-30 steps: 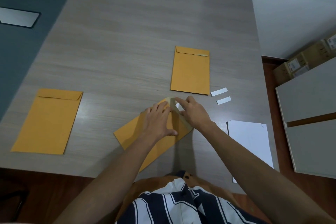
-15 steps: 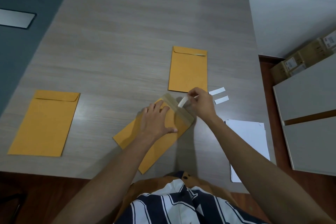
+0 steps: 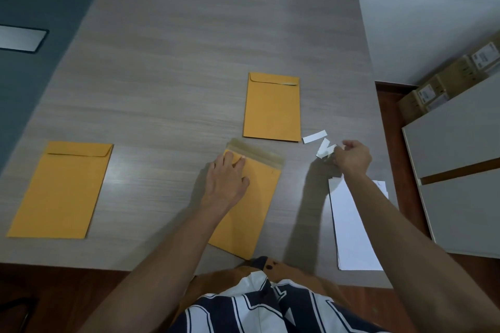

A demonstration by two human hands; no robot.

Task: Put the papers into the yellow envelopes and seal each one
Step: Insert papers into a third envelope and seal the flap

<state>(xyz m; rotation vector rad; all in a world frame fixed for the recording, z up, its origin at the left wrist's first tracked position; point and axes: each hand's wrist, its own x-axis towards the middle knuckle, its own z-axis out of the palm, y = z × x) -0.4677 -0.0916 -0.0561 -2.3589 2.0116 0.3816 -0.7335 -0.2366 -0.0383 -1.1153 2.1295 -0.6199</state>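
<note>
A yellow envelope [image 3: 253, 203] lies in front of me with its flap open and the bare adhesive band [image 3: 257, 153] showing at the top. My left hand [image 3: 226, 180] presses flat on its upper left part. My right hand [image 3: 351, 158] is off to the right, pinching a white peel-off strip [image 3: 326, 151] just above the table. A second yellow envelope [image 3: 272, 108] lies behind with its flap down. A third yellow envelope [image 3: 63, 190] rests at the left, flap down. A stack of white papers [image 3: 354, 227] sits under my right forearm.
Another loose white strip [image 3: 314, 136] lies on the wooden table [image 3: 189, 48] beside the far envelope. A grey cabinet [image 3: 460, 170] stands to the right, with cardboard boxes [image 3: 449, 81] behind it. The table's front edge is near my body.
My right hand peeled the white strip off the envelope's flap and carried it away to the right. The envelope turned nearly straight under my left hand.
</note>
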